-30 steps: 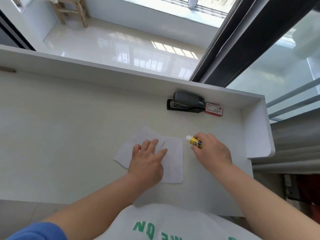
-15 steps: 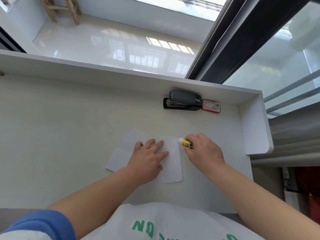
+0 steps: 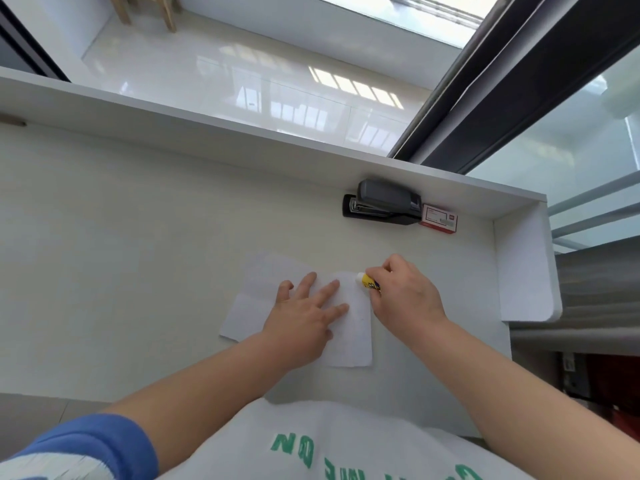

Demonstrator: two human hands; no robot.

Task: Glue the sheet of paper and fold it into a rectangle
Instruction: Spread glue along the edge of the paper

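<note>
A white sheet of paper (image 3: 258, 292) lies partly folded on the pale desk (image 3: 121, 254), its right flap turned over and lying flat. My left hand (image 3: 304, 313) presses flat on the sheet's middle with fingers spread. My right hand (image 3: 403, 294) grips a small yellow glue stick (image 3: 370, 283). The stick's white tip touches the upper right corner of the folded flap. The lower middle of the sheet is hidden under my left hand.
A dark grey stapler (image 3: 384, 206) and a small red-and-white staple box (image 3: 439, 220) sit against the desk's raised back wall (image 3: 242, 140). A white side panel (image 3: 523, 268) closes off the desk's right end. My white shirt covers the near edge.
My right hand has brought the glue stick leftward, from just off the paper's right edge onto the flap's top corner. My left hand stays pressed on the sheet.
</note>
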